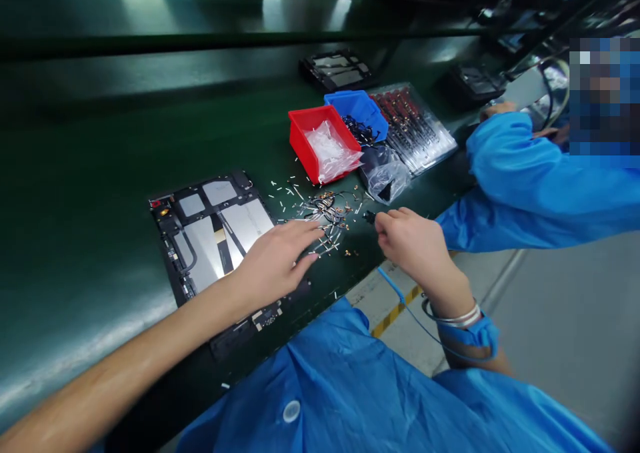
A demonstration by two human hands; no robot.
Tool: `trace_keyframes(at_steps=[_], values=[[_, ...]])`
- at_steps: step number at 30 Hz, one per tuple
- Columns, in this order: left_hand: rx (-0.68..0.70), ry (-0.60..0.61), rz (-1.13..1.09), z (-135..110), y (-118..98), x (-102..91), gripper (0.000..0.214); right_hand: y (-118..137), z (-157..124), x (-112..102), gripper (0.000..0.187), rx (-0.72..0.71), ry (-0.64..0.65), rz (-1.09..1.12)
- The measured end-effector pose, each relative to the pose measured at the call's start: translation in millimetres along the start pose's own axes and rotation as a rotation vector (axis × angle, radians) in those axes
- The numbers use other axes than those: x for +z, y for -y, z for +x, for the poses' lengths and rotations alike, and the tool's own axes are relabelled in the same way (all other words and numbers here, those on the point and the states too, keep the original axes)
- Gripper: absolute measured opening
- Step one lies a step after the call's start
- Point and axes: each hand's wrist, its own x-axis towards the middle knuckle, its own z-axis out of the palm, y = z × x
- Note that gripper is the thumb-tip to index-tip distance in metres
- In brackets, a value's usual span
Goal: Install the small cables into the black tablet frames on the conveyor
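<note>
My left hand [283,259] reaches over the lower right corner of an opened tablet-like device [245,223] with silver battery plates. Its fingers are stretched out, the thumb apart, at the edge of a pile of small thin cables [327,206] with gold-coloured ends. Whether the fingertips touch a cable I cannot tell. Right of the pile, my right hand [415,246] is closed, with a small black part [369,217] sticking out from its fingertips; most of that part is hidden. Small white strips [283,206] lie scattered around the pile.
Behind the pile stand a red bin [303,139] with clear plastic bags and a blue bin [380,123] with black parts. A plastic bag [387,173] and a clear tray [425,139] sit beside them. A blue cord [400,296] runs from my right wrist. A co-worker's blue sleeve [550,186] is at right.
</note>
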Motion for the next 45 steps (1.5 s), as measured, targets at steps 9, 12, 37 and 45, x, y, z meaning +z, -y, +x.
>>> trace_keyframes(at_steps=[9,12,37,45], values=[[-0.421,-0.081,-0.865,7,1,-21.7,0.034,23,18,-28,0.023,-0.467,-0.782,0.144],[-0.465,0.011,-1.205,8,1,-23.6,0.033,39,34,-28,0.020,-0.595,-0.928,0.208],[-0.491,-0.353,-1.038,8,12,-41.5,0.027,60,78,-30,0.015,-0.530,-1.035,0.572],[-0.495,-0.427,-1.196,9,29,-40.9,0.045,41,111,-19,0.018,-0.266,-0.896,0.555]])
